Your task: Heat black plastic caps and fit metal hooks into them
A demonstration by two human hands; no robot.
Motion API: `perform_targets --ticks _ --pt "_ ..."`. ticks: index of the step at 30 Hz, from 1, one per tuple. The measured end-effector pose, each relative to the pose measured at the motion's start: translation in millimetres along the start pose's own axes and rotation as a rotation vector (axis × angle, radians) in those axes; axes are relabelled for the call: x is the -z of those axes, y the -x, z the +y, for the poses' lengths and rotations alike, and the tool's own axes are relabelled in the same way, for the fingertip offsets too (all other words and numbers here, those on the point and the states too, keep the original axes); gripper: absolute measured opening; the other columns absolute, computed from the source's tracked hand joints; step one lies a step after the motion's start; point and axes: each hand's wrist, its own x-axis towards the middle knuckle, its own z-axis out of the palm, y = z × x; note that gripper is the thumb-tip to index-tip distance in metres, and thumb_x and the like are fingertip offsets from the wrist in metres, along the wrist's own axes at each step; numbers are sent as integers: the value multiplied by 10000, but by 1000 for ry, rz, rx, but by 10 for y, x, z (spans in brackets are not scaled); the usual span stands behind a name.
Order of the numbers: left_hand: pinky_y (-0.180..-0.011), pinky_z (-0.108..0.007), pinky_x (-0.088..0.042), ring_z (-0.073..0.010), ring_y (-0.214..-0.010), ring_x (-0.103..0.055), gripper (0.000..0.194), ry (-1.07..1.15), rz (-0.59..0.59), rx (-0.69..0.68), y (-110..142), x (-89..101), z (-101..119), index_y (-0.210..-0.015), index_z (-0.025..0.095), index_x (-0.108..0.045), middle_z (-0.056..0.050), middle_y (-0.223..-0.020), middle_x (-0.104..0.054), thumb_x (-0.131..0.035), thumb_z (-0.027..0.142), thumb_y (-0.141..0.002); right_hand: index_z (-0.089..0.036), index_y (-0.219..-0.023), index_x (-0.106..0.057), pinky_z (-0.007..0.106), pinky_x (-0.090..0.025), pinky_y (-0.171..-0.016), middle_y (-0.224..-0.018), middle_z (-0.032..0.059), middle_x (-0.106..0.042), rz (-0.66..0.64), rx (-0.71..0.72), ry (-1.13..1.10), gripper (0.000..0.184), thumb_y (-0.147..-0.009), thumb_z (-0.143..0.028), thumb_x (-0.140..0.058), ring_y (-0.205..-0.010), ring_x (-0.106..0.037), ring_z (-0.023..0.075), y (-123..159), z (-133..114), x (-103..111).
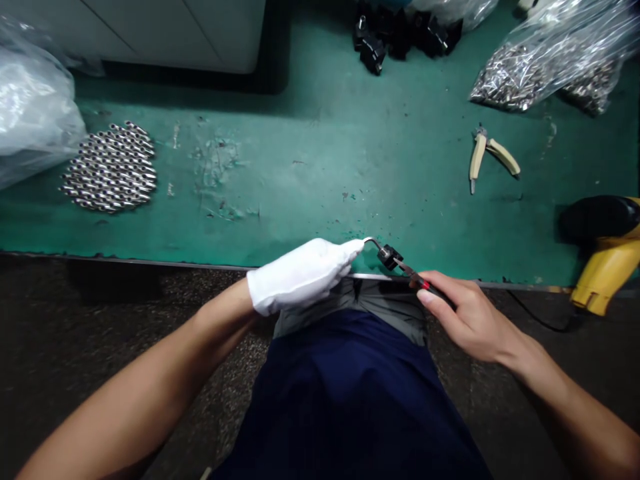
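My left hand (315, 270), in a white glove, is closed at the near edge of the bench. From its fingertips a thin bent dark cable (372, 241) runs into a small black connector-like part (389, 257). My bare right hand (463, 310) grips pliers (431, 287) with black and red handles. The jaws of these pliers touch the right side of the black part. What lies inside the glove's fingers is mostly hidden.
Beyond my hands on the green bench (300, 160) lie cream-handled pliers (480, 153). Bundled metal tubes (113, 170) stand left; several black parts (395, 33) and a bag of metal pieces (515, 77) lie at the back. A yellow heat gun (607, 267) sits right.
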Motion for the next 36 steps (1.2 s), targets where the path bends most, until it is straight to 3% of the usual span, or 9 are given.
perform_targets --ticks 4,9,11,14,21,27,29,32,36 --pt "-483 -252 -210 -111 -510 -211 559 -368 -9 -64 -57 119 -10 -533 219 -314 44 -523 -241 -333 554 -981 -214 -1244 -581 348 -461 -803 -1154 81 -677 -75 74 227 284 -1053 -381 -454 -979 -645 246 -10 -15 186" --pt "-468 -249 -190 -106 -503 -206 555 -344 -23 -75 -70 150 34 -532 219 -337 45 -512 -258 -350 547 -979 -222 -1233 -599 341 -492 -786 -1174 80 -687 -119 117 252 285 -1045 -383 -458 -988 -663 252 -78 33 325" --pt "-457 -247 -207 -102 -480 -215 566 -243 -72 -72 -73 145 9 -542 216 -361 48 -506 -280 -364 587 -970 -225 -1227 -591 332 -486 -787 -1150 69 -683 -131 109 186 268 -1049 -371 -454 -971 -655 236 -95 49 325" --pt "-406 -232 -182 -88 -427 -206 569 28 -131 50 -65 103 -62 -580 230 -334 68 -511 -248 -420 679 -919 -242 -1206 -580 316 -467 -791 -1083 44 -670 -150 104 91 231 -1054 -359 -450 -959 -636 217 -100 58 284" --pt "-340 -186 -29 -52 -385 -11 604 698 -311 317 -41 -97 -288 -623 246 -232 117 -487 -121 -512 726 -861 -243 -1155 -569 313 -426 -785 -1025 24 -635 -173 89 -74 212 -1067 -374 -427 -888 -588 189 -129 -3 186" --pt "-326 -166 -61 -50 -366 -8 588 1029 -508 297 -67 -220 -498 -610 224 -217 108 -474 -123 -420 668 -938 -243 -1146 -564 321 -412 -788 -1014 21 -626 -176 68 -119 221 -1073 -387 -414 -882 -569 189 -142 -34 117" --pt "-334 -163 -63 -48 -381 -28 604 1059 -488 251 -73 -276 -519 -597 222 -197 103 -491 -131 -430 662 -939 -242 -1152 -561 326 -413 -809 -1053 28 -630 -172 64 -113 227 -1076 -389 -406 -922 -574 197 -132 -44 101" --pt "-345 -155 -64 -42 -401 -52 628 1050 -358 173 -78 -379 -504 -588 224 -173 99 -508 -147 -459 668 -928 -241 -1125 -556 328 -417 -825 -1071 28 -630 -162 49 -109 221 -1078 -390 -401 -955 -579 200 -114 -84 93" --pt "-325 -158 -74 -40 -357 -85 637 1070 -190 198 -56 -515 -447 -583 230 -195 107 -469 -152 -473 705 -904 -248 -1106 -549 323 -421 -821 -1044 9 -625 -119 43 -99 184 -1072 -375 -419 -932 -578 184 -98 -157 83"
